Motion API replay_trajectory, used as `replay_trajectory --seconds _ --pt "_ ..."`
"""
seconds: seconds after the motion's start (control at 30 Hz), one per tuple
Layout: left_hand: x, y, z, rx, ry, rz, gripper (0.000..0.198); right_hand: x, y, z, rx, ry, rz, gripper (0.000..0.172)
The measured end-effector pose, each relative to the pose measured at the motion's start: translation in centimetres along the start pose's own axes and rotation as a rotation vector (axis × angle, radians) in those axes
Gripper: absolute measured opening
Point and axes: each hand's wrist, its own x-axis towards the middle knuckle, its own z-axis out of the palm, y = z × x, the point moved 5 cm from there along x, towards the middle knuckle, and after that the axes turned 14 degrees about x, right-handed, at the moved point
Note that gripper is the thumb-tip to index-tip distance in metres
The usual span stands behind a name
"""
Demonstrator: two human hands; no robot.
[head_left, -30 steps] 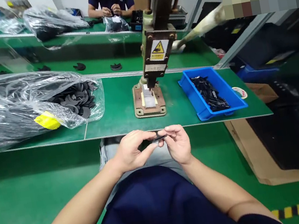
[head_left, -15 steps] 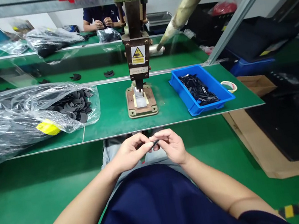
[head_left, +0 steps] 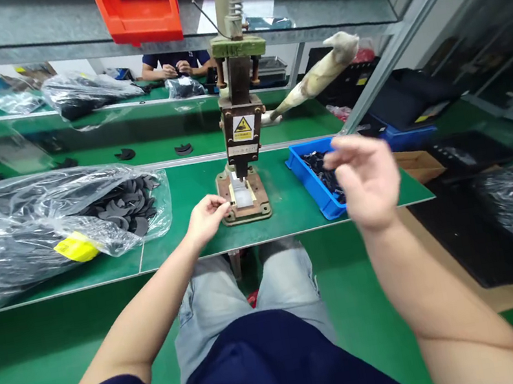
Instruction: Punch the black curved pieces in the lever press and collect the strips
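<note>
My left hand (head_left: 208,218) is at the left edge of the press base (head_left: 261,199), thumb and fingers pinched together. A dark tip of a small black piece (head_left: 229,203) shows at its fingertips; the rest is hidden. The hand press (head_left: 240,130) stands upright with a warning label on its front. My right hand (head_left: 366,177) is raised in front of the blue tray (head_left: 311,188), fingers bent and thumb apart, slightly blurred. I see nothing held in it. Narrow black parts (head_left: 318,165) fill the tray, partly covered by that hand. The press lever (head_left: 321,79) slants up to the right.
A clear plastic bag (head_left: 22,231) of black curved pieces (head_left: 128,207) covers the table's left. An orange bin (head_left: 140,11) sits on the overhead shelf. Several curved pieces lie behind the rail (head_left: 182,162). Across the bench, another person's hands (head_left: 177,69) are at work.
My hands have parted from above my lap. The left has moved forward to the press base; the right has risen to the right, towards the blue tray. The camera view has tilted up.
</note>
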Motion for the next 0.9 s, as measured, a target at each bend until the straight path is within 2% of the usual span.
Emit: replay_trajectory --seconds 0.07,0.17,0.27,0.43,0.53,0.63,0.77,0.9 --pt "3.4 -0.1 0.0 0.213 0.051 0.045 0.026 4.8 -2.5 0.4 -0.020 -0.033 -0.073 0.057" --pt "6.6 0.5 0.9 0.517 0.011 0.158 0.018 9.7 -5.1 2.7 0.054 -0.171 -0.132 0.073" --pt "7.7 1.4 1.9 0.691 -0.071 0.301 0.020 12.1 -5.5 5.0 0.010 -0.250 -0.151 0.068" --pt "7.8 2.1 2.5 0.781 -0.133 0.417 0.023 13.9 -3.9 6.1 -0.015 -0.137 -0.165 0.053" --pt "7.8 1.9 2.5 0.753 -0.100 0.411 0.021 12.7 -2.9 6.3 0.088 -0.149 -0.205 0.046" --pt "7.8 1.4 2.5 0.724 -0.058 0.398 0.018 8.8 -1.4 6.1 0.191 -0.206 -0.307 0.036" --pt "7.8 0.5 2.9 0.688 -0.010 0.341 0.014 2.4 1.9 5.5 0.132 -0.290 -0.470 0.022" --pt "7.3 0.2 2.8 0.635 -0.046 0.261 0.021 -0.7 4.5 5.0 0.077 -0.256 -0.519 0.014"
